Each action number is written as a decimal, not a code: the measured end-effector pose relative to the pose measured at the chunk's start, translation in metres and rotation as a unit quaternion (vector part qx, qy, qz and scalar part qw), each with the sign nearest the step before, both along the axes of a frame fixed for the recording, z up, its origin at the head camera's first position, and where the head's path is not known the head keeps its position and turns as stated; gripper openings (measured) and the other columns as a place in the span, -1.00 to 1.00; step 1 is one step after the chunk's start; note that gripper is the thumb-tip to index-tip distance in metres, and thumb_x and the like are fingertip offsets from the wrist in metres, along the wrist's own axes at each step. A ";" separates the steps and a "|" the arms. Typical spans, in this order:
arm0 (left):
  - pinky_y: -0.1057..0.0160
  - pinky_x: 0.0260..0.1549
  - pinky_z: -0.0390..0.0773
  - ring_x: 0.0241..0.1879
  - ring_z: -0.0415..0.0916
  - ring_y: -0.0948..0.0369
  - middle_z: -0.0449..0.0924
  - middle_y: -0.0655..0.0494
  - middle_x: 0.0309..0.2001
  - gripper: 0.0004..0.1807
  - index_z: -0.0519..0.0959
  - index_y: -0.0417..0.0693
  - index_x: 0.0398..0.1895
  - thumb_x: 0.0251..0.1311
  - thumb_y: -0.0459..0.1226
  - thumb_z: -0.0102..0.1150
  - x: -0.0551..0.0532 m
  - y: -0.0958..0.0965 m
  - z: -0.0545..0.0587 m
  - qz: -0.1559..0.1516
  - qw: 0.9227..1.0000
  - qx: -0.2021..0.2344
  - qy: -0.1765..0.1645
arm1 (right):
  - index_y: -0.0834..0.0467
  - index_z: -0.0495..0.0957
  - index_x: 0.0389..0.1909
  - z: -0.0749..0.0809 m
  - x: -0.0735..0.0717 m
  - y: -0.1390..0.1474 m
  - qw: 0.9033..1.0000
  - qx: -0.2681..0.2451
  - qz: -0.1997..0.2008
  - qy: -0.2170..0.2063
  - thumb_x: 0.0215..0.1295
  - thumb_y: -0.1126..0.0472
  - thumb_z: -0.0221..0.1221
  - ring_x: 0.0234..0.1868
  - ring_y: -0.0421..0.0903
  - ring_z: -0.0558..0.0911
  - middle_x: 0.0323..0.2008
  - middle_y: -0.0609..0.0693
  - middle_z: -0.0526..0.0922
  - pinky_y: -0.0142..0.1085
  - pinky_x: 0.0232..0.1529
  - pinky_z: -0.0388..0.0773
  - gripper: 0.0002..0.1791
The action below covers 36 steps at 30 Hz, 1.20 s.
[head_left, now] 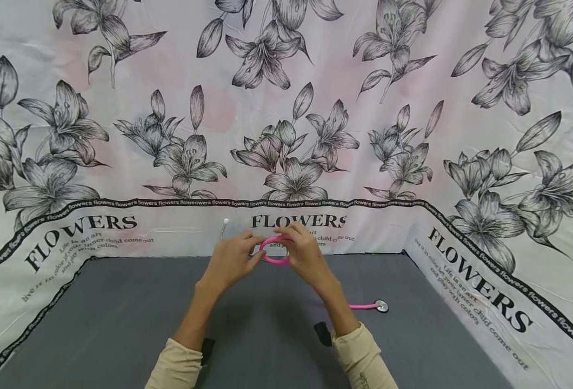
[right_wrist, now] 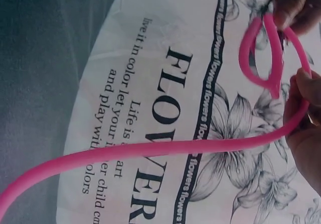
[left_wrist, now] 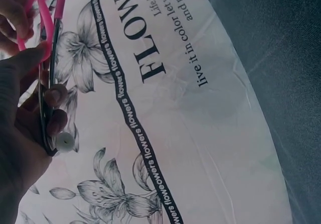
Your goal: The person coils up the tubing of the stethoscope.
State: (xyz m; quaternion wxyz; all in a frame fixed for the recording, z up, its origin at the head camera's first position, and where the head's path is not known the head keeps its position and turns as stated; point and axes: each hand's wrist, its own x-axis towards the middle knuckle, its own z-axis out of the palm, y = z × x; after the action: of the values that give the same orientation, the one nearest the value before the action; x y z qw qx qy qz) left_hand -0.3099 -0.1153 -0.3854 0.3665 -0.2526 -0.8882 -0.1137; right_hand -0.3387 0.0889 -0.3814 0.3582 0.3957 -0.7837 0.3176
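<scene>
A stethoscope with pink tubing (head_left: 275,262) is held up above the far part of the table, between both hands. My left hand (head_left: 229,263) grips its metal ear tubes (left_wrist: 53,66) near where they enter the pink tubing. One pale eartip (left_wrist: 64,142) sticks out beyond the fingers. The other eartip is hidden. My right hand (head_left: 312,258) pinches the tubing, which bends into a loop between the hands. From the right hand the tubing runs down past the forearm. Its silver chestpiece (head_left: 381,306) lies to the right of the right forearm.
The dark grey tabletop (head_left: 121,313) stretches under both forearms. White cloth (head_left: 179,227) printed with lilies and the word FLOWERS stands along the back and sides. A black strap (head_left: 322,333) shows at the right wrist, another strap (head_left: 207,350) at the left.
</scene>
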 end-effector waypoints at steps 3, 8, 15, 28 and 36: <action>0.44 -0.67 0.18 -0.60 0.25 0.35 0.48 0.18 -0.46 -0.70 0.78 0.00 -0.05 0.17 -0.15 0.53 0.001 -0.002 0.003 -0.006 1.000 -0.001 -0.012 | 0.30 0.67 -0.09 0.001 -0.002 0.005 1.000 -0.004 0.008 -0.010 0.28 0.53 0.31 -0.16 -0.01 0.70 -0.23 0.13 0.70 -0.25 -0.15 0.72 -0.78; 0.46 -0.62 0.21 -0.54 0.30 0.36 0.52 0.20 -0.46 -0.72 0.78 0.00 -0.08 0.16 -0.17 0.53 0.003 -0.002 0.008 -0.029 0.999 0.004 -0.038 | 0.34 0.58 -0.07 0.003 -0.002 0.014 0.999 -0.015 0.017 -0.044 0.29 0.56 0.29 -0.13 0.04 0.77 -0.18 0.20 0.72 -0.23 -0.10 0.76 -0.77; 0.43 -0.56 0.29 -0.47 0.38 0.34 0.59 0.20 -0.41 -0.74 0.76 0.00 -0.07 0.19 -0.18 0.50 0.005 -0.005 0.012 -0.071 0.992 0.045 -0.089 | 0.28 0.63 -0.11 0.008 -0.003 0.024 0.998 -0.031 0.006 -0.046 0.24 0.44 0.39 -0.23 -0.02 0.75 -0.24 0.13 0.76 -0.26 -0.18 0.73 -0.78; 0.37 -0.29 0.63 -0.32 0.62 0.32 0.75 0.05 -0.17 -0.74 0.71 -0.11 0.02 0.31 -0.25 0.41 0.005 -0.008 0.015 -0.178 0.959 0.141 -0.172 | 0.28 0.72 -0.13 0.002 -0.009 0.026 0.993 -0.046 0.037 -0.101 0.25 0.40 0.40 -0.20 0.04 0.81 -0.23 0.15 0.82 -0.23 -0.09 0.75 -0.82; 0.40 -0.45 0.40 -0.48 0.36 0.32 0.51 0.11 -0.40 -0.47 0.44 -0.13 0.26 0.28 -0.33 0.42 0.007 -0.007 0.016 -0.206 0.934 0.210 -0.204 | 0.27 0.74 -0.10 -0.005 -0.005 0.017 0.982 -0.020 0.049 -0.182 0.38 0.28 0.34 -0.31 -0.08 0.73 -0.26 0.13 0.83 -0.40 -0.26 0.63 -0.83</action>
State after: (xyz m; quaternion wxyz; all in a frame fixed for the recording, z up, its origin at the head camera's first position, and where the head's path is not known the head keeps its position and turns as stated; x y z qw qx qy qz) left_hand -0.3031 -0.1225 -0.3695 0.1907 -0.3187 -0.8281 -0.4199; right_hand -0.3438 0.1056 -0.3860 0.2016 0.3615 -0.8090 0.4174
